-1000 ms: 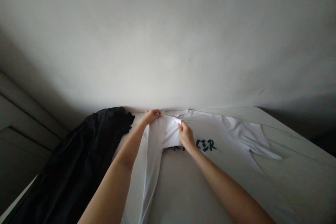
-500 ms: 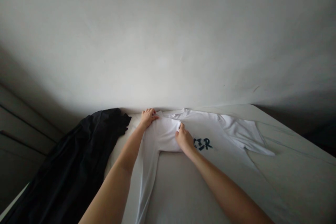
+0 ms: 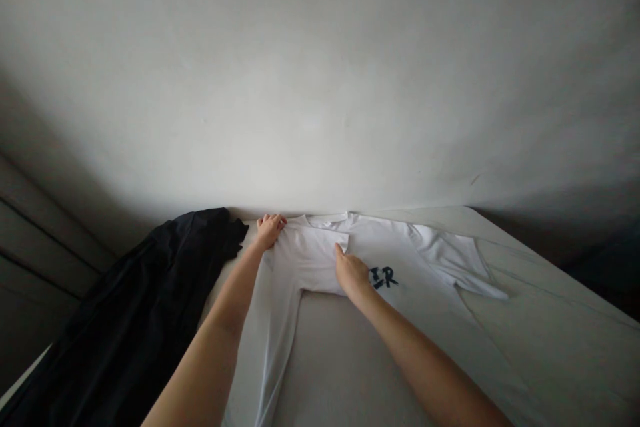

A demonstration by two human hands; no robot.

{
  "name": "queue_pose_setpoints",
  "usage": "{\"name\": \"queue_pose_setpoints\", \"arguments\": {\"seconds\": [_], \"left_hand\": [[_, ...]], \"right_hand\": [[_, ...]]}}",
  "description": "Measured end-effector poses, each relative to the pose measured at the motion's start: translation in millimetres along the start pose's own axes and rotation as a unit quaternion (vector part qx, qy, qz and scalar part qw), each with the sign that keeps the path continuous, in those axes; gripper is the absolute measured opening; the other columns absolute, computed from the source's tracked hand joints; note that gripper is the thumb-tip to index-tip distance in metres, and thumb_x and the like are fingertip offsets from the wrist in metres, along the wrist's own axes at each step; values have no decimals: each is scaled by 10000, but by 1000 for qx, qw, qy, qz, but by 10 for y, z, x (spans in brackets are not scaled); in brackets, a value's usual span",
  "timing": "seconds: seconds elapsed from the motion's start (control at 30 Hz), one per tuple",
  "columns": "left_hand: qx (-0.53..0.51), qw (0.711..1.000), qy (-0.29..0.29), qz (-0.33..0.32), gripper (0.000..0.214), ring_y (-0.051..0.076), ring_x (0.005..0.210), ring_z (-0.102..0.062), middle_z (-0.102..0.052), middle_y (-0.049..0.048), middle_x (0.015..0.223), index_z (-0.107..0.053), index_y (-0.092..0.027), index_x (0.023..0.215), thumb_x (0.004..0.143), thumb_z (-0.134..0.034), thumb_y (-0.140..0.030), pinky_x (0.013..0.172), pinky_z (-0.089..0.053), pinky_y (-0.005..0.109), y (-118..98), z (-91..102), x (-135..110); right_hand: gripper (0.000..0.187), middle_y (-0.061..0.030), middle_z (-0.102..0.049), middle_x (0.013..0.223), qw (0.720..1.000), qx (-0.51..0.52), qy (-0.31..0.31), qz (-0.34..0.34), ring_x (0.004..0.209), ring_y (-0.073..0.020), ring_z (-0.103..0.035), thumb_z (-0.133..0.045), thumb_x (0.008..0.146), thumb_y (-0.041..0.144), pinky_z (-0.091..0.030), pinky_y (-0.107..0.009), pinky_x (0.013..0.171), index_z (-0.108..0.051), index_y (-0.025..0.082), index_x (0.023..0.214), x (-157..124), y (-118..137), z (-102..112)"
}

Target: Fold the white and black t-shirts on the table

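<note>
White long-sleeved shirt (image 3: pixel 310 260) lies thin and creased on a pale padded surface (image 3: pixel 540 347), its body folded into a flat flap. Left hand (image 3: pixel 269 230) curls closed on the shoulder edge beside the collar; right hand (image 3: pixel 353 275) sits half open on the flap's edge, fingertips (image 3: pixel 340 249) pressing the cloth. Dark lettering (image 3: pixel 384 277) is partly hidden, only "IR" legible. One sleeve (image 3: pixel 263 353) runs out of view. Crumpled black cloth (image 3: pixel 150 293) lies just beside the left hand, its folds lost in shadow.
</note>
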State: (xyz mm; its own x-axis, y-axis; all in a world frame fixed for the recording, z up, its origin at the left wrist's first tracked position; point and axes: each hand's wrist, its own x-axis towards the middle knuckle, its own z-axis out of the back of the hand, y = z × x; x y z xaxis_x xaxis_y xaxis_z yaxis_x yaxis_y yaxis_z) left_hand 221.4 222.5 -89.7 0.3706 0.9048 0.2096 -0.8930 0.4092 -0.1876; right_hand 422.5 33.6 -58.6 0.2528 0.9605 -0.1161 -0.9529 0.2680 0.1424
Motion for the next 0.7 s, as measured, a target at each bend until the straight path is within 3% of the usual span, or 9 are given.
{"name": "queue_pose_setpoints", "arguments": {"seconds": [0.13,0.23,0.33,0.47,0.57,0.7], "left_hand": [[15,999,-25,-13,231,269,1143,-495,-631,85,1194,-650,-252,1070,946,-457,-225,955,-356,415,-119,63,-64],[30,997,-69,-3,303,274,1149,-505,-609,126,1200,-631,-207,1119,925,-411,-134,965,-373,408,-249,86,-177],[41,995,-95,8,347,265,1078,-575,-647,142,1128,-634,-162,1123,907,-372,-92,957,-412,402,-351,10,-350],[34,996,-81,-18,383,246,1204,-558,-631,141,1279,-603,-145,1223,927,-361,-130,1047,-399,402,-363,-168,-570],[28,998,-49,-29,446,242,1391,-401,-492,137,1474,-502,-152,1378,976,-327,-234,1128,-330,426,-337,-230,-641],[38,999,12,-5,537,274,1474,-250,-315,116,1588,-381,-206,1490,997,-306,-405,1170,-227,510,-358,-186,-637]], "right_hand": [[462,-217,-712,1025,999,-45,-26,-6,951,-247,-695,-320,914,7,-517,-327,749,-606,89,1268,-17,109,86],[435,-248,-635,1206,992,-48,-98,63,1119,-279,-608,-312,942,54,-491,-392,877,-631,88,1236,87,306,127],[464,-194,-563,1365,976,-18,-123,178,1258,-270,-510,-298,963,98,-411,-421,1029,-584,125,1328,291,537,25],[526,-87,-330,1580,963,25,-76,259,1450,-232,-279,-256,992,160,-233,-474,1178,-374,179,1504,555,689,-245],[518,-53,-287,1599,963,35,-61,261,1473,-238,-229,-263,1030,339,-164,-492,1202,-314,215,1531,645,606,-368],[572,-57,-219,1622,977,25,-65,203,1485,-274,-195,-333,1006,505,-145,-500,1199,-327,266,1526,649,357,-361]]}}
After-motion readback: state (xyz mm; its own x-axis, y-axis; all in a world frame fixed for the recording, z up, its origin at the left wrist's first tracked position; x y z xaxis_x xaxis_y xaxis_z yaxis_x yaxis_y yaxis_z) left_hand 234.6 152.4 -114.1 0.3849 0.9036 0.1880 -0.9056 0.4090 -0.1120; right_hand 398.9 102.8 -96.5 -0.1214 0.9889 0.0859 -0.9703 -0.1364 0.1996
